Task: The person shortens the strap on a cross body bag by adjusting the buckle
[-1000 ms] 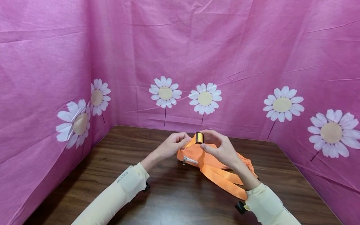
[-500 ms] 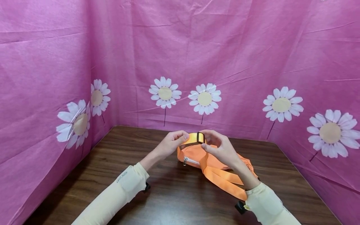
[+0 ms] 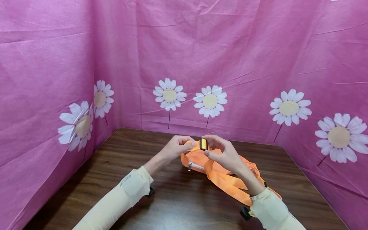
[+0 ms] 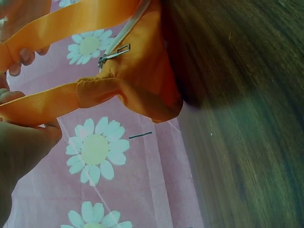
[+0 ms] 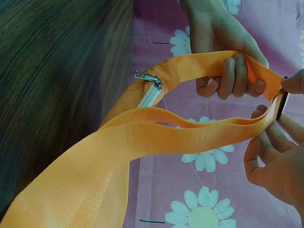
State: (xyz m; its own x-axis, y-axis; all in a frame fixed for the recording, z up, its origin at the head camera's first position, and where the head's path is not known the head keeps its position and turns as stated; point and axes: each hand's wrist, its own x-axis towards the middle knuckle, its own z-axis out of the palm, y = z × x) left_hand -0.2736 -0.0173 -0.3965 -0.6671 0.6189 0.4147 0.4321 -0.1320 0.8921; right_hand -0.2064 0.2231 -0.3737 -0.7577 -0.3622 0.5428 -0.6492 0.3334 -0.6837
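Observation:
An orange fabric bag (image 3: 194, 157) with a white zipper lies towards the back of the table in the head view. Its orange strap (image 3: 228, 188) is raised at the left end and loops down in front. My left hand (image 3: 175, 148) grips the strap between thumb and fingers, left of a black slide buckle (image 3: 203, 144) threaded on it. At the buckle's right side, my right hand (image 3: 225, 155) pinches it with thumb and fingers. In the right wrist view, doubled webbing runs to the buckle (image 5: 283, 105). A metal zipper pull (image 5: 146, 76) hangs near the strap's sewn end.
The dark wood table (image 3: 178, 204) spreads in front of the bag. Pink cloth (image 3: 230, 57) printed with white daisies surrounds it at the back and both sides. Black wrist mounts (image 3: 245, 213) sit under the pale sleeves.
The buckle turned nearly edge-on half a second ago, with the strap stretched beside it; now it faces the camera more and sits slightly lower. Both hands keep hold, fingers shifted only a little.

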